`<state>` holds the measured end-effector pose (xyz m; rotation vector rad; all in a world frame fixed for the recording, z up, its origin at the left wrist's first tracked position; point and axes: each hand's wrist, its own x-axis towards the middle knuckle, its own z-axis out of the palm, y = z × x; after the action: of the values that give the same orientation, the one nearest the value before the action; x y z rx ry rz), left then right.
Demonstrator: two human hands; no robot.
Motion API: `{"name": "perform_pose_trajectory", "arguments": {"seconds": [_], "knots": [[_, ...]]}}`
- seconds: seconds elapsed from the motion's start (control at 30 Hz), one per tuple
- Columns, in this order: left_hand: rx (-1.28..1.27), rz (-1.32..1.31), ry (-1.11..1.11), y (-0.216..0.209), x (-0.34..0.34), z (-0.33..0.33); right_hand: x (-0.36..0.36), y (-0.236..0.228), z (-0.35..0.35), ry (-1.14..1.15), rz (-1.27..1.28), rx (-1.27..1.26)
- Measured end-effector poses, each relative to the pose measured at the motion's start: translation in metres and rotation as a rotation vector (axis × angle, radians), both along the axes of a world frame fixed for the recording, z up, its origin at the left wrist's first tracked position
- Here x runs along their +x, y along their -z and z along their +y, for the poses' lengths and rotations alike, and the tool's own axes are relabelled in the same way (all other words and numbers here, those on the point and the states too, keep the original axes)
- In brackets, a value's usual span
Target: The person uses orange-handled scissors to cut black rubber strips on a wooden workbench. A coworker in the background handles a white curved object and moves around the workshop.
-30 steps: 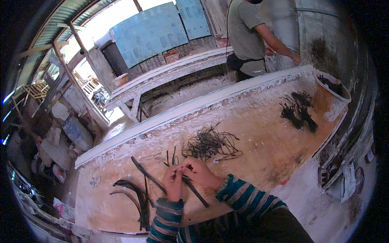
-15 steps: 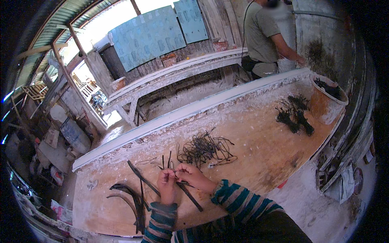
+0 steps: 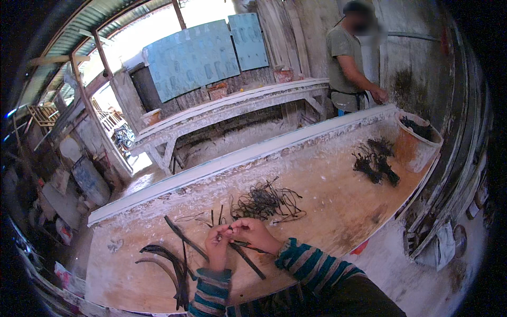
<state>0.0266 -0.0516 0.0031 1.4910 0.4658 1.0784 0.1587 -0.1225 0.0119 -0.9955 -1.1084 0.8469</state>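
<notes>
My left hand [image 3: 216,247] and my right hand [image 3: 257,233] meet fingertip to fingertip above the table, both pinched. Between them is what looks like a thin black strip, mostly hidden by the fingers. Under and beside the hands lie dark flat strips: one long strip [image 3: 182,233] to the left of my left hand, and another [image 3: 250,262] below my right hand. Curved black strips [image 3: 180,274] lie together at the near left. Just beyond my hands spreads a tangled pile of thin black strands [image 3: 266,201].
Small black bundles [image 3: 376,162] lie at the table's right, near an orange-brown bucket [image 3: 417,145] holding dark material. A white raised ledge [image 3: 253,150] runs along the far edge of the wooden table [image 3: 327,211]. Across from it are a long bench [image 3: 237,104] and another person [image 3: 348,74].
My view has shifted slightly. My hands stay together, fingers moving only a little. The other person stands more upright, with an arm still lowered toward the ledge's far end.
</notes>
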Motion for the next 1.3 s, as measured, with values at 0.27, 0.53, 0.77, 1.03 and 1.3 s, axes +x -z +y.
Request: {"name": "perform_pose_trajectory", "arguments": {"seconds": [0.27, 0.53, 0.77, 1.03, 1.3], "knots": [[-0.138, 0.018, 0.126, -0.007, -0.006, 0.003, -0.002, 0.001, -0.001, 0.058, -0.143, 0.032], [-0.173, -0.074, 0.233, 0.000, -0.004, 0.008, 0.003, 0.012, 0.005, 0.045, -0.151, 0.032], [-0.133, -0.026, 0.210, -0.006, -0.007, 0.007, -0.001, -0.009, -0.004, -0.059, -0.171, 0.112], [-0.208, -0.028, 0.265, -0.005, -0.008, 0.008, 0.001, -0.001, -0.003, -0.043, -0.162, 0.066], [-0.333, 0.026, 0.386, -0.005, -0.010, 0.009, 0.001, -0.012, -0.009, -0.082, -0.103, -0.028]]}}
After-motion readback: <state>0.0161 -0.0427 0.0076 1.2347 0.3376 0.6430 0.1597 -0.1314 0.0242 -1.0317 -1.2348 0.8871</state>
